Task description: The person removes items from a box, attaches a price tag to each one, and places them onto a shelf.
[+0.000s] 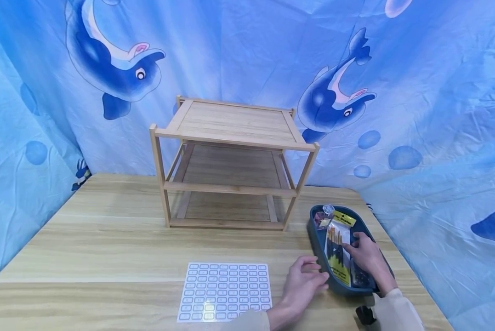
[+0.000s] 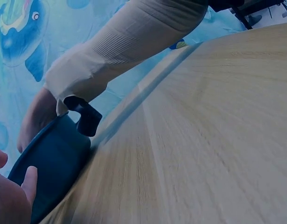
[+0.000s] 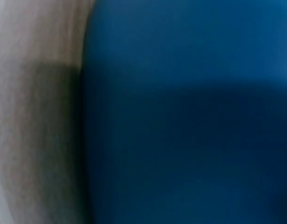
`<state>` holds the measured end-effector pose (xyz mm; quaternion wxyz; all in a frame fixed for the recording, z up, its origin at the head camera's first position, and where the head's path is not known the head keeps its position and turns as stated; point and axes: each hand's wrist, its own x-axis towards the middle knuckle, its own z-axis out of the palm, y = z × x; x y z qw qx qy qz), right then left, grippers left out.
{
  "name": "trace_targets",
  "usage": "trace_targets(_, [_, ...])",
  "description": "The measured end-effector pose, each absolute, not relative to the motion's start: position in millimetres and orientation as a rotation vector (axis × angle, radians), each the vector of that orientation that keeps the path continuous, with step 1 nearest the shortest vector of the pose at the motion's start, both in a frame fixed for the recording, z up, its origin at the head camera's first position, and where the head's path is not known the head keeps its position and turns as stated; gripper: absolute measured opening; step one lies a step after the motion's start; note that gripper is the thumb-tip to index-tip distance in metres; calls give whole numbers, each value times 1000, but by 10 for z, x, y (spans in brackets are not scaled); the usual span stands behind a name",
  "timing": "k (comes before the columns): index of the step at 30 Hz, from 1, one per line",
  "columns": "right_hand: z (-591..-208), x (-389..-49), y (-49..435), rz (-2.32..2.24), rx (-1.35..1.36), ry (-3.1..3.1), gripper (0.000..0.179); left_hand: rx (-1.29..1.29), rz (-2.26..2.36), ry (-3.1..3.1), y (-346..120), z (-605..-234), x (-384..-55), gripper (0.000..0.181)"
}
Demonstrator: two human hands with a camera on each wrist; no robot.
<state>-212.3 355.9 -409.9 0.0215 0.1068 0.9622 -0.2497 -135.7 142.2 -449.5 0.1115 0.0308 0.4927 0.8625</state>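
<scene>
A dark blue oval basket [image 1: 313, 234] stands at the right of the table. Inside it lies a clear pack of paintbrushes [image 1: 335, 248] with a yellow label. My right hand [image 1: 368, 253] reaches into the basket, its thumb and fingers apart over the right edge of the pack. Beside the basket's left wall, my left hand [image 1: 303, 282] has its fingers loosely bent and its fingertips right at the wall. In the left wrist view, part of the left hand [image 2: 12, 198] overlaps the basket [image 2: 59, 154]. The right wrist view is filled mostly by the blue basket wall [image 3: 181, 130].
A wooden three-tier shelf [image 1: 235, 124] stands at the back middle of the table. A white sheet of blue-framed labels [image 1: 225, 292] lies in front of it. Small clear and pinkish items [image 1: 323, 218] sit at the basket's far end. Dolphin-print curtain [image 1: 247, 46] surrounds the table.
</scene>
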Motion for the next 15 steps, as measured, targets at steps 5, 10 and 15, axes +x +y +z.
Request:
trace_targets(5, [-4111, -2142, 3545, -769, 337, 2976, 59, 49, 2531, 1420, 1478, -4485, -1346, 49])
trace_targets(10, [-4116, -2161, 3515, -766, 370, 2957, 59, 22, 2524, 1413, 1518, -4465, -1355, 48])
trace_targets(15, [-4108, -2183, 3497, -753, 407, 2932, 59, 4, 2521, 1401, 1546, -4456, -1372, 45])
